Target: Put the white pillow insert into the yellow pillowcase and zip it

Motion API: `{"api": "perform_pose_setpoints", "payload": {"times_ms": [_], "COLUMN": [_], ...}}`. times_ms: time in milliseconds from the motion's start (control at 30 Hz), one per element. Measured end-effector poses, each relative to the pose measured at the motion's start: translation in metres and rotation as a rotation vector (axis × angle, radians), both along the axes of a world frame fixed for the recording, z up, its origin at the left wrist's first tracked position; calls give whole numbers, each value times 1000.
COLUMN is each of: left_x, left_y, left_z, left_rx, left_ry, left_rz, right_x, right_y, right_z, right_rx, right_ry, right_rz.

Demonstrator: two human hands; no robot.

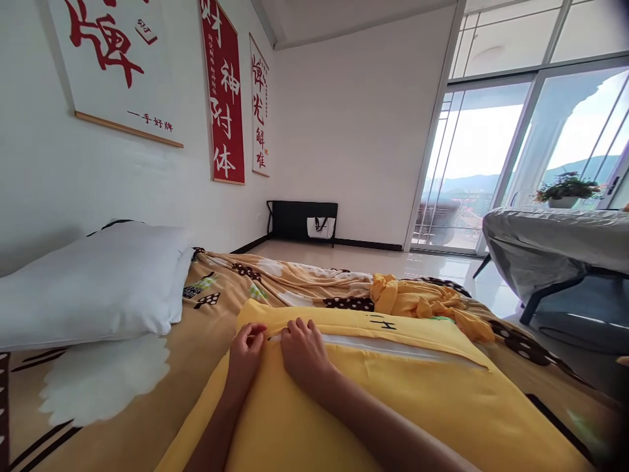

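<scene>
Patterned tan blanket (194,367) lies beneath a smooth yellow cushion (417,400), near centre. At its far left corner, the left hand (247,345) and right hand (305,349) curl half-closed; whether they grip anything is hidden. Rightward, a long slit (388,347) shows white inside. Left, a plump white pillow (103,282); far right, plastic-draped furniture (545,229), cut off.

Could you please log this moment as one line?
left hand: on yellow fabric cover; right hand: on same cover; white material: showing through long narrow opening

Room above yellow cover (398,383); white pillow (108,282) blocks left, bunched cloth (420,298) beyond; lower right hard to tell.
</scene>
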State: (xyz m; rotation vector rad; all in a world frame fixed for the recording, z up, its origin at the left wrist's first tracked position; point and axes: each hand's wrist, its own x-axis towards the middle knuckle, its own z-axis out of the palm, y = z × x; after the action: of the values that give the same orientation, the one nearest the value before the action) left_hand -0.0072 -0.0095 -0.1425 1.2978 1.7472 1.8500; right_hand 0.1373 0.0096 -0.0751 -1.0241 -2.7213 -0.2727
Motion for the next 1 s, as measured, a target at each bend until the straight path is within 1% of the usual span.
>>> {"api": "perform_pose_setpoints", "payload": {"times_ms": [167,267,367,467,567,667,733,900,1000], "left_x": [5,5,5,4,3,2,1,1,2], "left_y": [-4,-4,-4,-5,-5,-5,-5,-6,-7], "left_z": [-1,-2,-2,-3,-3,-4,-5,-7,-7], "left_rx": [-29,-87,-129,-152,-179,-168,-142,-105,-114], "left_ry": [194,256,263,213,181,205,224,222,209], "left_rz": [-38,-64,-59,-41,-42,-46,-43,-22,-20], "right_x": [-4,-7,-11,-16,-20,-21,-20,-21,-23], "right_y": [5,12,15,16,18,18,18,19,23], "right_z": [1,-1,-3,-3,-4,-6,-6,-3,-1], "right_rx": [-12,-24,-16,-48,-90,-70,-42,10,38], "right_ry": [-13,-13,-9,-4,-7,1,2,-81,-133], "right_rz": [34,22,56,90,39,15,46,233,282]}}
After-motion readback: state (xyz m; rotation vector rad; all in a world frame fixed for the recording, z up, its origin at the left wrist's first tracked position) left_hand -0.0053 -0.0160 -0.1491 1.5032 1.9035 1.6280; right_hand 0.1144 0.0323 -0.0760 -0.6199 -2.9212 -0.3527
